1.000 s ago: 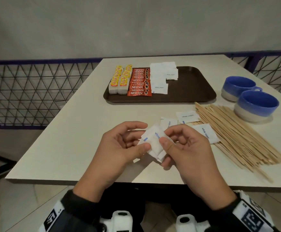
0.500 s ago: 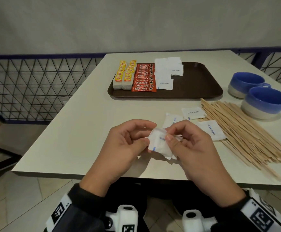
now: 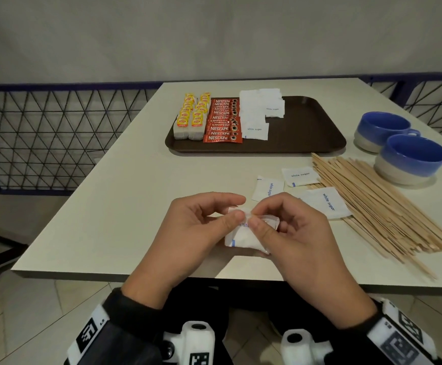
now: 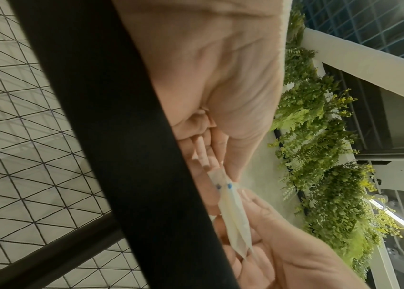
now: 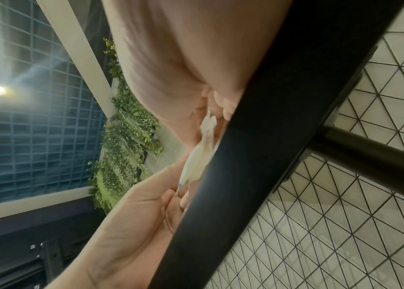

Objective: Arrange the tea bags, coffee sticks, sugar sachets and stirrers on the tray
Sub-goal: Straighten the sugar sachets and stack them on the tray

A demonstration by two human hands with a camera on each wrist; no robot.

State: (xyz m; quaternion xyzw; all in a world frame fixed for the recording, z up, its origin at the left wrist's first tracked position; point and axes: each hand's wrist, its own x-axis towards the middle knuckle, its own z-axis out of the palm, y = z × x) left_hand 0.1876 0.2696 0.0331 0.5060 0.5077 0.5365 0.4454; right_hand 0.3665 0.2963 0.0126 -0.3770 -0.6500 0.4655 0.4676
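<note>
Pinching a small bunch of sugar sachets (image 3: 243,237) over the near desk (image 3: 109,206) edge, the left hand (image 3: 196,233) and right hand (image 3: 293,238) hide their count in the head view. Three sachets (image 3: 300,176) lie loose beside the stirrers (image 3: 378,206); tea bags (image 3: 191,117) stand in two rows on the tray (image 3: 306,127), beside coffee sticks (image 3: 224,119); two cups (image 3: 412,159).

Left wrist view: the left hand's thumb and fingers (image 4: 204,154) grip the sachets' edge; a dark bar hides much.

Right wrist view: the bunch shows edge-on, its count unclear.

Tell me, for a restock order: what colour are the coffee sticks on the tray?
Red coffee sticks, white lettering; clearest in the head view.
</note>
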